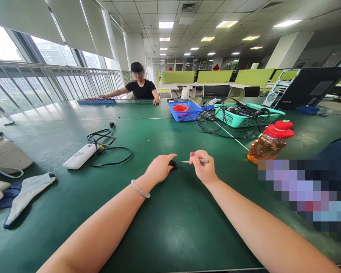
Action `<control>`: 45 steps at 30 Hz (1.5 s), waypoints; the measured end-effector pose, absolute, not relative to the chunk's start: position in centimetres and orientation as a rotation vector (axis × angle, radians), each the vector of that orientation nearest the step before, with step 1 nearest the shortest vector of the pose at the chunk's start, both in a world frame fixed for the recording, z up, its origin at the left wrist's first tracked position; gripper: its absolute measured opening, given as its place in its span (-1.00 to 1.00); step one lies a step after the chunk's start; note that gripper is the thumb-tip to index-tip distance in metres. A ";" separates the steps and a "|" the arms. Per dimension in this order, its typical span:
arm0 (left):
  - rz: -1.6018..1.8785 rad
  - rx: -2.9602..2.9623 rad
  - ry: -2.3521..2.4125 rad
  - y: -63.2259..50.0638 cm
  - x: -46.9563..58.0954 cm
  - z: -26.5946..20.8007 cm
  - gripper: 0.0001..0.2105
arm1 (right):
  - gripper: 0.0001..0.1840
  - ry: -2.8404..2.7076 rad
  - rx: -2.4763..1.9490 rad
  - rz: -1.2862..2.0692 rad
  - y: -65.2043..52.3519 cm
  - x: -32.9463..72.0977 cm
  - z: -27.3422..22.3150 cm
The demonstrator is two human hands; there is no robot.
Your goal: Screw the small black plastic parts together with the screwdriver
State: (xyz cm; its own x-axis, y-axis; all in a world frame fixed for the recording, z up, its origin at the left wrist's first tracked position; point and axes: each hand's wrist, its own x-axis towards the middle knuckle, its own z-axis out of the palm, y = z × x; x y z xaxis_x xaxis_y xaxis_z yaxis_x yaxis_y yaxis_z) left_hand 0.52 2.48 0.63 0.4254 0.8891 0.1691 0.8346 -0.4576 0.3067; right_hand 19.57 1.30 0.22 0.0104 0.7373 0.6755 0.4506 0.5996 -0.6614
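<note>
My left hand [159,168], with a pale bangle [140,189] at its wrist, is closed on a small black part [173,164] low over the green table. What kind of part it is, I cannot make out. To its right, my right hand [204,168] grips a slim screwdriver [206,160] between thumb and fingers. The thin metal shaft points left at the black part, with a small gap between them. Left of my hands lies a white power strip [81,156] with a black cable [113,164].
A red-capped bottle [268,146] stands right, near a green basket [235,120] of cables. Beyond are a blue basket [184,115] and a computer case [304,87]. Across the table [165,227] sits a person [141,89] by a blue tray [96,101]. Cloth [28,195] lies left.
</note>
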 end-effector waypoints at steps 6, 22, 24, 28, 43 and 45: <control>0.665 2.269 1.456 2.6 -0.2 -0.5 -0.49 | -0.43 -1.789 -0.896 0.247 0.3 18.8 0.5; 0.693 2.221 1.465 2.9 -0.3 -0.8 -0.52 | -0.64 -2.105 -0.678 -0.070 0.1 18.3 0.2; 0.690 2.226 1.472 2.9 -0.3 -0.7 -0.52 | -0.64 -2.146 -0.664 -0.142 0.1 18.3 0.2; 0.691 2.215 1.492 3.0 -0.3 -0.8 -0.54 | -0.61 -2.251 -0.598 -0.335 -0.2 18.0 0.4; 0.760 2.204 1.452 3.3 -0.3 -1.1 -0.68 | -0.58 -2.213 -0.606 -0.368 0.1 18.5 0.4; 0.757 2.207 1.450 3.3 -0.3 -1.1 -0.69 | -0.58 -2.192 -0.615 -0.359 0.2 18.6 0.3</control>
State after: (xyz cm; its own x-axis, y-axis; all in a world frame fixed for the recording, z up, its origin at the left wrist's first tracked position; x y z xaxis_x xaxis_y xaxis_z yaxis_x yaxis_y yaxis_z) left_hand -0.28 3.30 -1.09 0.3180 0.9216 0.2225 0.7098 -0.3870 0.5885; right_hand 18.57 0.22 0.33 -0.5508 0.3082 0.7756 0.5395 0.8405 0.0492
